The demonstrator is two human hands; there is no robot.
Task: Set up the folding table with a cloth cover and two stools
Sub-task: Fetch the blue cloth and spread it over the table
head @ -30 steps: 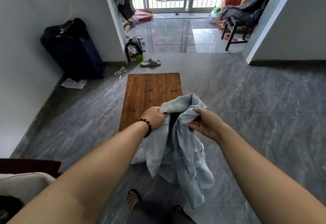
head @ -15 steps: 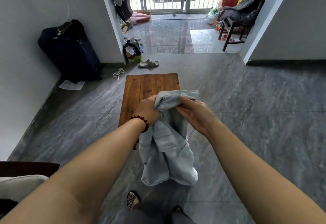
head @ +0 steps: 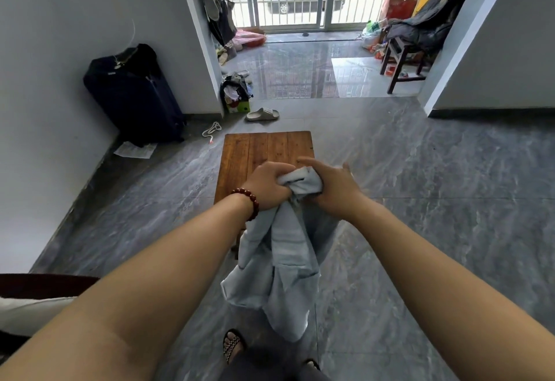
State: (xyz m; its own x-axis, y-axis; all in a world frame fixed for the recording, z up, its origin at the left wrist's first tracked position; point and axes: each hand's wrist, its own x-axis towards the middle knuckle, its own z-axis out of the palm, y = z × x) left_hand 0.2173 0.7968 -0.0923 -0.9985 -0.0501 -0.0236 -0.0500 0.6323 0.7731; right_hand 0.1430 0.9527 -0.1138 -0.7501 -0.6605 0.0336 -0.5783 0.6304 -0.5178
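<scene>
Fingers (head: 271,172) of our left hand (head: 267,190) curl into a fist round the top of the cloth (head: 288,260), gripping it tight. Our right hand (head: 333,193) lies against the same bunch with index and thumb sticking out straight and the other fingers hidden behind fabric, so we cannot tell whether it grips. Cloth is held in the air over the near end of the table (head: 255,152), most of it hanging limp below our hands, none spread on the wood yet. We judge it light, soft, floppy, not slippery, nothing to break. It won't keep a shape, so a bunched hold is no good for covering. Better to find a hem, take one corner in each hand, pull apart, then lay it over the top. Counts: one cloth, one table, two hands. Stools: we see one dark stool (head: 402,62) in the far room; a second is not in view. Also one suitcase (head: 135,95), one slipper (head: 262,114).
</scene>
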